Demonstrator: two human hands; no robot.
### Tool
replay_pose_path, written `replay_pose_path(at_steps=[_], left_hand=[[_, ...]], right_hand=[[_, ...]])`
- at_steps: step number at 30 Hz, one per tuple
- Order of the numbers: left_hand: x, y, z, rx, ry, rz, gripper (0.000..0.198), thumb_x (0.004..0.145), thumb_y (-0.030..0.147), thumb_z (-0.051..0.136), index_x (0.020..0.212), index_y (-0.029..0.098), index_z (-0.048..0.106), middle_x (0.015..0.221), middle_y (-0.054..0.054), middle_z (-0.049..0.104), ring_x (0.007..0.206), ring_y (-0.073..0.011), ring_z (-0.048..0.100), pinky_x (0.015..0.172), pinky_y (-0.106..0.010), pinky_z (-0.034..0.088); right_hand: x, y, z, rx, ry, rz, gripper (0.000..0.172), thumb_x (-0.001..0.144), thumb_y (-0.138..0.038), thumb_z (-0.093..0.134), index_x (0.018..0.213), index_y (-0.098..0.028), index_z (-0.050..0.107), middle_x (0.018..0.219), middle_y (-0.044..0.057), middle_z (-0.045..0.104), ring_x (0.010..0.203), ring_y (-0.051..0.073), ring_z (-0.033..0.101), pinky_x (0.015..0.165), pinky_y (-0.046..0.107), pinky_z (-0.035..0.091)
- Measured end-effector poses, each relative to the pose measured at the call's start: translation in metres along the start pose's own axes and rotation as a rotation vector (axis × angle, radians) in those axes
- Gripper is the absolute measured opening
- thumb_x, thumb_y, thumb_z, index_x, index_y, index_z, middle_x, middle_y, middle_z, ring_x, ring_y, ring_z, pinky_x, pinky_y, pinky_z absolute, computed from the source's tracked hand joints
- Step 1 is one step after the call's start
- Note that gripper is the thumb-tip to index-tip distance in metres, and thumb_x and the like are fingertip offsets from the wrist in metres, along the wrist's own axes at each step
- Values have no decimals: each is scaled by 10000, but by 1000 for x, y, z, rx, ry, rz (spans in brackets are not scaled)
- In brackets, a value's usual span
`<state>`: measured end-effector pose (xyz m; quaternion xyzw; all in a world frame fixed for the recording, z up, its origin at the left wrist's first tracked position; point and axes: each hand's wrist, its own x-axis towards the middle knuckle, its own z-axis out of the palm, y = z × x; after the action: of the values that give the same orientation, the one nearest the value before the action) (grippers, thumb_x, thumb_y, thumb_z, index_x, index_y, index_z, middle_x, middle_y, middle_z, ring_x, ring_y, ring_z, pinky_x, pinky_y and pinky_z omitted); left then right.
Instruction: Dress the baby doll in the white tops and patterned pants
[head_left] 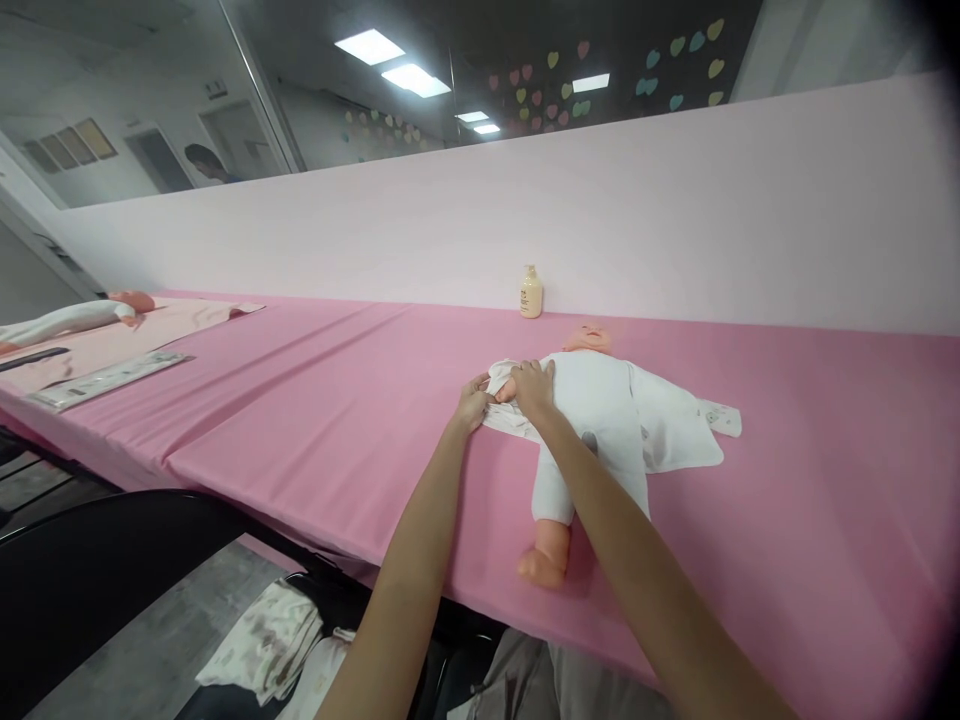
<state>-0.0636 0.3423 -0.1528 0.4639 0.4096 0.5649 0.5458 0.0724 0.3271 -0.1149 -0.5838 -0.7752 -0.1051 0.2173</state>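
Note:
A baby doll (600, 410) in a white suit lies on its back on the pink-covered table (315, 420), head toward the wall. My left hand (472, 402) pinches the end of the doll's white sleeve (501, 375). My right hand (534, 388) is closed around the doll's arm at that same sleeve. One bare doll foot (546, 560) points toward the table's near edge. A white garment (694, 425) spreads out from under the doll on its far side.
A cream pump bottle (531, 291) stands by the pink wall behind the doll. At far left lie another doll (82, 315) on a pale cloth and a flat packet (109, 380). Folded cloths (274, 640) rest below the table edge, beside a black chair (112, 570).

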Motion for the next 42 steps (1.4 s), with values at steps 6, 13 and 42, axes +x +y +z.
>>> replay_pose_path(at_steps=[6,13,42], left_hand=[[3,-8,-2,97,89,173,645,519,39,611,1150,165,579,1053,-89,669,870,-221,644,748,-324,510],[3,-8,-3,-14,38,113,678,509,33,623,1169,176,560,1064,-92,662,830,-209,644,725,-324,518],[-47,-9,89,822,275,254,718,791,371,562,1359,16,306,1495,-287,172,1426,-343,11,1122,-500,-69]], right_hand=[[-1,-1,-3,43,51,56,222,830,-91,460,981,-173,599,1026,92,623,1025,233,491,1010,486,223],[0,-1,-3,82,43,69,202,780,-100,502,936,-182,602,1005,76,623,1031,239,483,992,453,221],[-36,122,-45,449,168,251,345,801,-263,487,1109,-160,606,1205,91,602,1156,225,509,1026,366,336]])
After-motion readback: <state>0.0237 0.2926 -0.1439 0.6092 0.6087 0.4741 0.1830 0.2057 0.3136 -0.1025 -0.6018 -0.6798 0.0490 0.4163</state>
